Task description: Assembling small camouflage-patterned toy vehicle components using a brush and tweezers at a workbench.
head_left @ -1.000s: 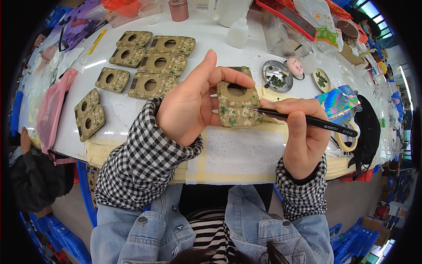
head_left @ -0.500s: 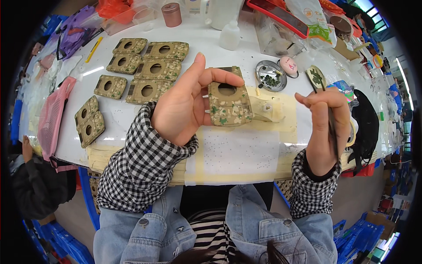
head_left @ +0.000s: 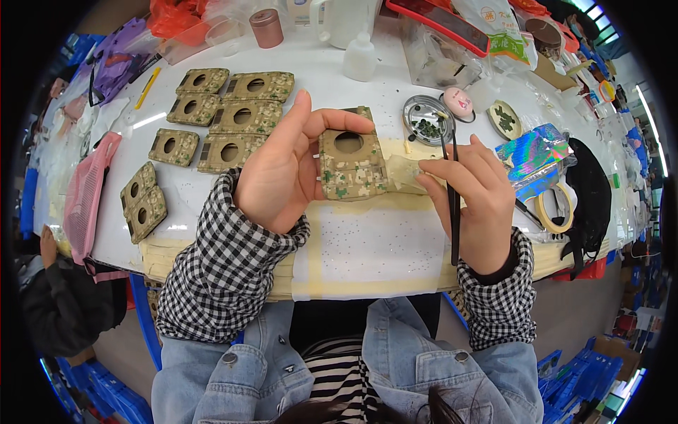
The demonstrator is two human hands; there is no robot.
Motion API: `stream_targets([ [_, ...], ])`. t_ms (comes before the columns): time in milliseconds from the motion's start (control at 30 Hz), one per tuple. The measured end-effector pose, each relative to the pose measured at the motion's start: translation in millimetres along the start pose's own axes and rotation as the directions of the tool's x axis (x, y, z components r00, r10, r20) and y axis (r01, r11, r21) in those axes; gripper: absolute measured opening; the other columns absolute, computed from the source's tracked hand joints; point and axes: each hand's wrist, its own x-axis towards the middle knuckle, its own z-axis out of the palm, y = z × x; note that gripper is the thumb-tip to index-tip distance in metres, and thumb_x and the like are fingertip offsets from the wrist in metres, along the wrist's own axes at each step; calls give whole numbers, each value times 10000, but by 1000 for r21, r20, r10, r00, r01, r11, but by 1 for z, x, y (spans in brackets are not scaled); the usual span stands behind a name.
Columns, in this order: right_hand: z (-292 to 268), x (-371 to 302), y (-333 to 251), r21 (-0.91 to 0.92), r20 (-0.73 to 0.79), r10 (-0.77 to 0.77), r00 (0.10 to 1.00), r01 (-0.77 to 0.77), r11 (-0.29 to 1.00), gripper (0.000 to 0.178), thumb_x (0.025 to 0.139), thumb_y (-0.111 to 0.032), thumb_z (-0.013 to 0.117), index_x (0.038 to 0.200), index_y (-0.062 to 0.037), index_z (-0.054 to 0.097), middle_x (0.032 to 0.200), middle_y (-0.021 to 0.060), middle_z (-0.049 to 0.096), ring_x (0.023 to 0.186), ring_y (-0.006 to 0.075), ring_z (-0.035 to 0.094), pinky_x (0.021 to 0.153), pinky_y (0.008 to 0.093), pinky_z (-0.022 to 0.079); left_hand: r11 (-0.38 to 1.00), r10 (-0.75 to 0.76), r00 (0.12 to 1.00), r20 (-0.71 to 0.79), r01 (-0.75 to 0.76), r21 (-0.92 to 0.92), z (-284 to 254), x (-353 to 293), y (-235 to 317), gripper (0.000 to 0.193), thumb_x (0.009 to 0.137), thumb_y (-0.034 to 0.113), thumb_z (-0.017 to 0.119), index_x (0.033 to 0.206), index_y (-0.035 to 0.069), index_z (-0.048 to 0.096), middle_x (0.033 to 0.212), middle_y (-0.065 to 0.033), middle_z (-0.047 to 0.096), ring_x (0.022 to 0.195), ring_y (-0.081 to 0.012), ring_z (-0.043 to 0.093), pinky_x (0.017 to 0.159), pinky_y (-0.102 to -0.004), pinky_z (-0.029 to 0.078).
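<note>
White surface (head_left: 187, 201), curved by the lens; yellowish layered edging along the near side; lidded pink canister (head_left: 266, 30) and squeeze bottle (head_left: 360, 60) at the far side.

Item: camouflage piece (head_left: 351, 169), one, with a round opening in its far half. Location: held above the surface, roughly mid-view. Long axis: near to far, leaning slightly.

Item: left hand (head_left: 279, 169). State: grasping the camouflage piece by its far and left sides; thumb raised apart from it.

Item: right hand (head_left: 480, 194). State: pinching black tweezers (head_left: 454, 219). Long axis of tweezers: near to far, almost straight up the view, prongs apart, tips at the right-hand near rim of the round metal dish (head_left: 405, 120). Whether the tips touch anything cannot be told.

Key relation: dish lies beyond the right hand and a little to its left, in line with the tweezers; dark green bits (head_left: 426, 130) lie in it, just left of the tips. Nearer by way of the tool: right hand. The camouflage piece lies left and nearside of the dish.

Edges and room: dish bounded at far right by a pink rounded object (head_left: 458, 103), with a pale oval tray (head_left: 505, 119) farther right. Pale pad (head_left: 401, 174) fills the gap between piece and right hand. Widest room: nearside, over the speckled white sheet (head_left: 374, 251). Left: spare camouflage pieces (head_left: 243, 116) in groups, beyond the left hand. Right: iridescent pouch (head_left: 533, 161).
</note>
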Motion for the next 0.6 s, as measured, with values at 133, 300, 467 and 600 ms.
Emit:
stream_targets([
  [133,-8,3,-2,-3,-19,18,1000,-18,1000,199,685,-60,766,858,-55,668,801,107,609,766,296,601,849,437,503,1000,-1,1000,7,1,-25,2,-1,0,659,1004,509,171,1191,-23,512,1166,-199,581,1086,-334,599,945,-415,491],
  [300,-25,11,-20,277,-185,181,966,-125,953,170,741,-24,742,895,-28,670,805,106,623,748,234,596,752,342,493,997,-17,999,48,21,-73,6,-2,0,686,999,527,159,1140,-27,537,1160,-219,587,1066,-344,605,931,-411,494],
  [467,-18,19,-25,685,2,234,972,-172,708,149,872,-21,635,1010,18,599,882,87,645,765,134,559,727,244,441,998,-13,994,109,19,-57,7,-3,0,700,995,538,149,1063,-23,562,1111,-217,621,1047,-320,617,897,-380,511],
  [600,-7,19,-39,879,236,376,896,-361,311,120,950,-67,543,1016,34,539,931,112,652,849,113,625,770,242,517,995,-20,988,152,35,-98,6,-5,0,700,996,542,155,1053,-13,577,1057,-161,639,995,-238,625,881,-345,511],
])
